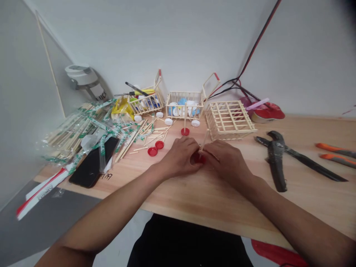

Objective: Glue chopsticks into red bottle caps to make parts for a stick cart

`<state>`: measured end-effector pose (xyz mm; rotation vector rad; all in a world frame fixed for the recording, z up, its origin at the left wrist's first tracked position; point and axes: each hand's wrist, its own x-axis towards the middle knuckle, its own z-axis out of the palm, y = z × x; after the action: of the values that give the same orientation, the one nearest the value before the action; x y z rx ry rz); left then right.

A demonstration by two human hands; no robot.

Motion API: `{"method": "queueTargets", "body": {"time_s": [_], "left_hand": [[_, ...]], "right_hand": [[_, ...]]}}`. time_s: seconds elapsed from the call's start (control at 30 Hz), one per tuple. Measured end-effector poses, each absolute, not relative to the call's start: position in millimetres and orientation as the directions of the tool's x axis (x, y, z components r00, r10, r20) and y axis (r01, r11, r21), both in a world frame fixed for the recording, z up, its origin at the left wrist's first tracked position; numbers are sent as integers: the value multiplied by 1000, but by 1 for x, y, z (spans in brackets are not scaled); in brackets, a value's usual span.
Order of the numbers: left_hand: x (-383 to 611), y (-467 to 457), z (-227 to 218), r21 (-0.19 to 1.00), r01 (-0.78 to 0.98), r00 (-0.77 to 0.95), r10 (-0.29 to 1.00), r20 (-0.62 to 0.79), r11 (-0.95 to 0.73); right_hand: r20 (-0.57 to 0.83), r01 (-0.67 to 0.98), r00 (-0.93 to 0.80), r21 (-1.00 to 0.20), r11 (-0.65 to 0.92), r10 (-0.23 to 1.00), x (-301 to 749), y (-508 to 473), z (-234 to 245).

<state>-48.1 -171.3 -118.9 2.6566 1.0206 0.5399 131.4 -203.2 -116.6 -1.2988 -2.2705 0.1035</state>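
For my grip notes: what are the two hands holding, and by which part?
Both the left hand and right hand pinch a small red cap by its edges; a wooden stick rises from it.

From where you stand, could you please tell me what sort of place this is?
Probably a small craft workbench against a white wall: little carts built of wooden sticks, a heap of wrapped chopsticks, and black pliers lie on the pale wooden tabletop.
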Motion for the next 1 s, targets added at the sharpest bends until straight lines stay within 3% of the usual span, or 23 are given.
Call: {"method": "queueTargets", "body": {"time_s": [0.47,0.83,1.0], "left_hand": [[-50,-169,-121,375,568,691,672,266,-733],[-74,-164,-103,504,508,745,650,148,-698],[-80,-160,-100,533,515,665,705,246,-671]], "right_hand": [[372,769,-420,-337,542,827,134,-201,-116],[361,772,-412,-349,531,836,136,-201,-115],[342,777,-392,-374,507,854,136,-201,-114]]}}
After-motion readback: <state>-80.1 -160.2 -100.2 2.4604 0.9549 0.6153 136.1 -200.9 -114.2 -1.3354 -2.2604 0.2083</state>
